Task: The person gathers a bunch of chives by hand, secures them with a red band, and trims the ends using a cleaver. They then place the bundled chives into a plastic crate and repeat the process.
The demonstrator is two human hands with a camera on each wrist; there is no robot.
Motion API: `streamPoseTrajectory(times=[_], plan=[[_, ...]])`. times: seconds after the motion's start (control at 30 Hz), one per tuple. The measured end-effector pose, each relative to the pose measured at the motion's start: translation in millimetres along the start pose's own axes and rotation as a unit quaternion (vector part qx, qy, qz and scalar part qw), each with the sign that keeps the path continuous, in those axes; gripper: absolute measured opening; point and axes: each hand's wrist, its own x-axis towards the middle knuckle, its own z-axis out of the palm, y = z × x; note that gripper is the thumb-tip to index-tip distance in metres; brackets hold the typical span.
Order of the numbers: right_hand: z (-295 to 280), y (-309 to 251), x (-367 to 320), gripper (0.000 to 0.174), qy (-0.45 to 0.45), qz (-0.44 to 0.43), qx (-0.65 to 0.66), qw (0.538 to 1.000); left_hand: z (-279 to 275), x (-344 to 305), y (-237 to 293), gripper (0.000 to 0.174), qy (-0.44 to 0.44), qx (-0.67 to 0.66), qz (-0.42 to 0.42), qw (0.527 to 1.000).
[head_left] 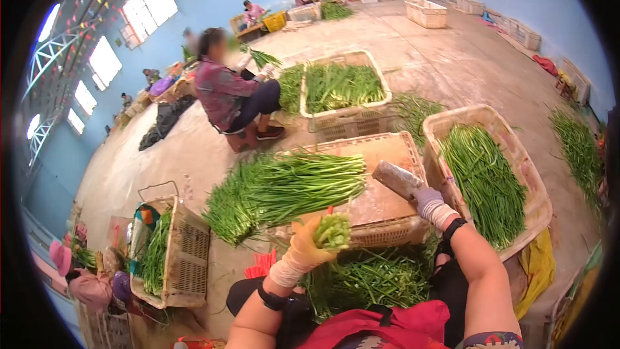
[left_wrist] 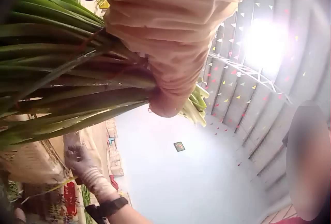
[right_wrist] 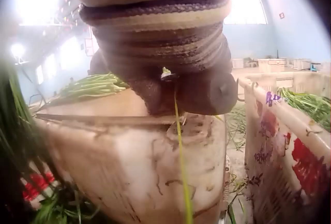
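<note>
My gloved left hand (head_left: 298, 253) grips a bunch of long green chives (head_left: 334, 231), its pale cut ends pointing up at the near edge of the board. In the left wrist view, the flat leaves (left_wrist: 57, 76) trail away from the curled fingers. A cleaver (head_left: 395, 178) with a smeared blade is held by its handle in my gloved right hand (head_left: 431, 205), over the right side of the board (head_left: 381, 210). In the right wrist view the round handle end (right_wrist: 220, 90) pokes out below the palm. A thick pile of chives (head_left: 303, 184) lies across the board's left.
The board tops an upturned crate (head_left: 381, 234). Crates of greens stand right (head_left: 539, 203), left (head_left: 194, 258) and beyond (head_left: 352, 116). Loose trimmings (head_left: 381, 281) lie between my legs, near red strips (head_left: 260, 264). A seated person (head_left: 223, 87) handles greens ahead.
</note>
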Motion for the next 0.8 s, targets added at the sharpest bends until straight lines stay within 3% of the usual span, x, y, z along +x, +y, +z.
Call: streamPoseTrajectory(times=[0.1,0.13,0.2,0.27,0.33,0.37,0.47,0.53,0.57,0.6,0.63,0.67,0.7,0.77,0.8], plan=[[-3.1,-9.7,2.8,0.034,-0.053,0.001,-0.007,0.999,-11.0,-11.8,37.8,0.069,-0.046,-0.099,-0.011,0.994],[-20.8,-24.5,-9.5,0.053,-0.083,0.015,-0.053,0.995,-14.3,-14.0,43.7,0.057,-0.05,-0.082,0.011,0.995],[-60.5,-51.1,-42.4,0.062,0.023,-0.087,0.031,0.995,-15.3,-17.1,39.1,0.056,-0.077,-0.094,0.018,0.992],[-88.8,-83.0,-64.6,0.065,0.207,-0.257,0.162,0.93,-15.8,-16.8,29.8,0.056,-0.107,-0.055,0.036,0.992],[-126.6,-133.6,-109.0,0.056,0.225,-0.346,0.171,0.895,-17.4,-21.7,21.0,0.056,-0.133,0.036,0.056,0.989],[-134.9,-148.7,-123.8,0.051,0.231,-0.39,0.177,0.874,-16.8,-26.4,20.3,0.056,-0.14,0.019,0.05,0.989],[-117.2,-159.0,-126.5,0.03,0.144,-0.405,0.018,0.903,-16.5,-37.7,14.3,0.057,-0.143,-0.038,0.041,0.988],[-103.9,-169.4,-136.5,0.015,0.242,-0.397,0.205,0.861,-15.5,-41.3,-2.7,0.061,-0.12,-0.049,0.12,0.984],[-95.8,-177.1,-141.6,0.017,0.278,-0.392,0.298,0.825,-18.2,-44.7,-2.3,0.062,-0.11,-0.037,0.146,0.982],[-90.6,-187.3,-150.8,0.015,0.197,-0.27,0.511,0.792,-22.6,-53.9,13.8,0.063,-0.096,-0.025,0.111,0.989],[-83.4,-195.1,-159.4,0.016,0.096,-0.121,0.686,0.711,-25.5,-65.2,31.8,0.063,-0.085,-0.017,0.073,0.994],[-72.3,-193.5,-157.0,0.017,0.09,-0.108,0.778,0.612,-26.3,-71.9,35.0,0.059,-0.044,0.023,0.08,0.996],[-62.8,-186.5,-153.6,0.019,0.081,-0.086,0.857,0.502,-27.2,-75.2,31.4,0.057,-0.018,-0.042,0.09,0.995],[-60.4,-170.5,-161.4,0.023,0.104,-0.078,0.921,0.367,-30.5,-74.5,9.8,0.051,0.027,-0.173,0.119,0.977],[-48.1,-150.2,-160.6,0.022,0.074,-0.128,0.927,0.346,-35.7,-74.1,-19.4,0.044,0.107,-0.113,0.123,0.98]])
